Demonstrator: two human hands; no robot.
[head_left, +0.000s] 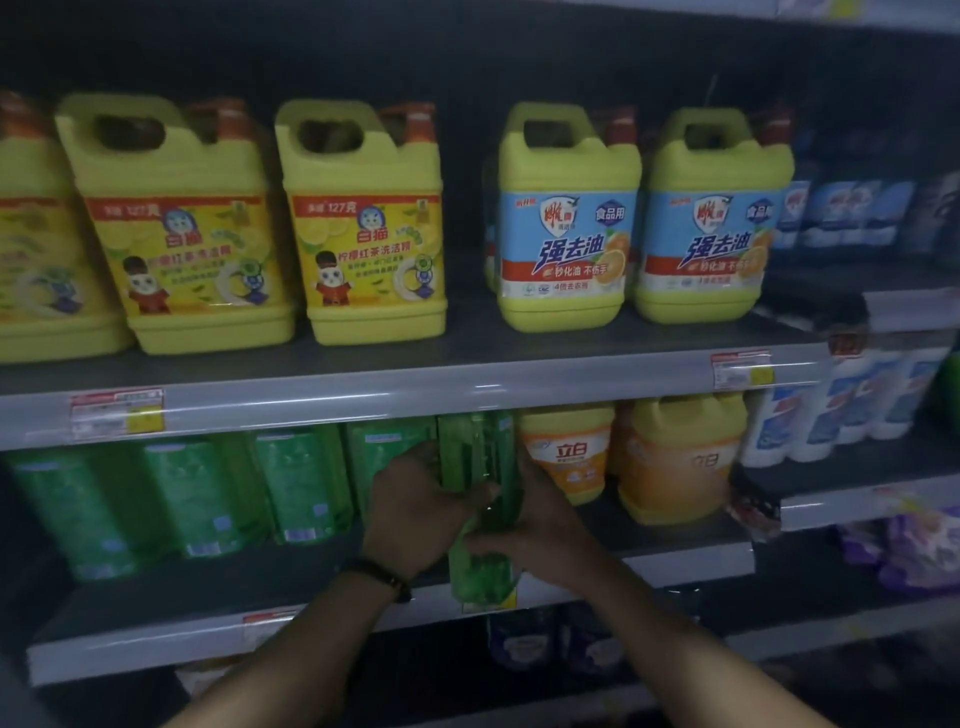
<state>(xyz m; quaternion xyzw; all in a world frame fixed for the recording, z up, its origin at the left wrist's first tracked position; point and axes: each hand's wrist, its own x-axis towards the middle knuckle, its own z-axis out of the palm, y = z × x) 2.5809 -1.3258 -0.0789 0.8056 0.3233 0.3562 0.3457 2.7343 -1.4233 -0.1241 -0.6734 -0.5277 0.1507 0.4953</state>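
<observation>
Green bottle: likely heavy, slick, stiff; best held by both flanks.
Left hand: fingers grip its 9 o'clock flank.
Right hand: fingers grip its 3 o'clock flank.

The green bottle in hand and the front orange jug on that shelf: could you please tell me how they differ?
The green bottle is slim and translucent; the orange jug is squat and opaque. The green bottle is tilted, held by the left hand and right hand, its base past the shelf edge; the orange jug stands upright, untouched. Both are at the same shelf.
</observation>
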